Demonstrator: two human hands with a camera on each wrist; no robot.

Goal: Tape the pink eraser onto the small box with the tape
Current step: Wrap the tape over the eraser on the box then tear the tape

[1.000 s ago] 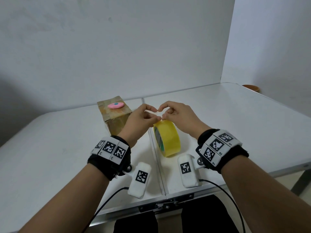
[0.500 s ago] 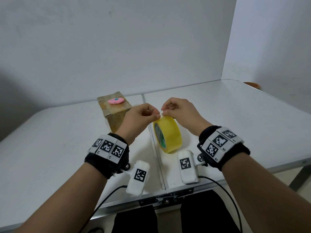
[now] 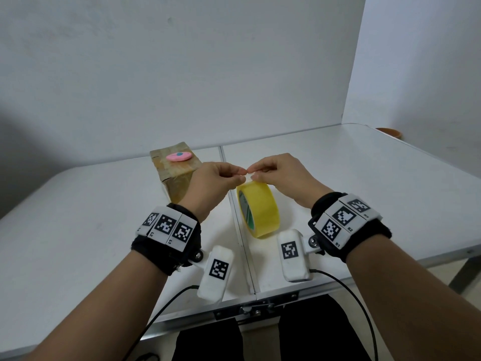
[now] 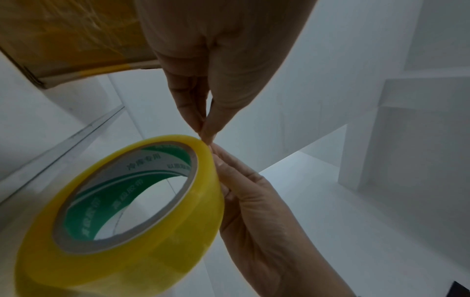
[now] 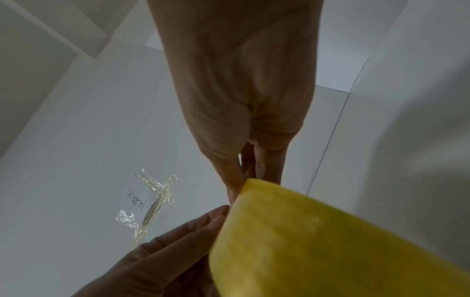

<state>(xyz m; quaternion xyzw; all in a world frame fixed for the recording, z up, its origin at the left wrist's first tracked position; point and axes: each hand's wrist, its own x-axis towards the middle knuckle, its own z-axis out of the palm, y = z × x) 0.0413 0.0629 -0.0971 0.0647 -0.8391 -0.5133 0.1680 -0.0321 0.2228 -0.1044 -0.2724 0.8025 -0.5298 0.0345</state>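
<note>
Centre of the head view: left hand (image 3: pixel 213 181) and right hand (image 3: pixel 281 175) meet fingertip to fingertip, both pinching at the top edge of the yellow tape roll (image 3: pixel 259 211), which hangs just below. Pink eraser (image 3: pixel 178 156) rests atop the small box (image 3: pixel 177 175), upper left of the hands.

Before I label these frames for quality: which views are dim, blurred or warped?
Head view: evenly lit and sharp, table edges bowed by the wide lens. Left wrist view: dim, yellow tape roll stretched large. Right wrist view: dim, the roll's near side a soft yellow blur.
</note>
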